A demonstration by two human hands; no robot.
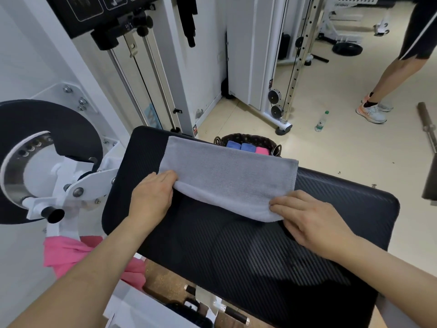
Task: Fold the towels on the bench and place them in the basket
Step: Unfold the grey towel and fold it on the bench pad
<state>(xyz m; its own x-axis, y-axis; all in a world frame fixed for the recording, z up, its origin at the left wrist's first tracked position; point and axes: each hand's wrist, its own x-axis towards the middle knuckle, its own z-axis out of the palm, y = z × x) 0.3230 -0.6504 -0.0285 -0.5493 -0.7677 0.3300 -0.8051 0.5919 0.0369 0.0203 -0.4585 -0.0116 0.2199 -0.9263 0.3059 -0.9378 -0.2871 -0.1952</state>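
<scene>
A grey towel lies across the far part of the black padded bench. Its near edge is lifted off the pad and curls over. My left hand grips that edge at its left corner. At the right corner my right hand pinches the same edge, fingers on top. Beyond the bench stands a dark woven basket on the floor. In it sit two blue rolled towels and a pink one.
A pink cloth hangs at the lower left beside a white machine with a black disc. A water bottle, a barbell and another person's legs are on the floor at the right.
</scene>
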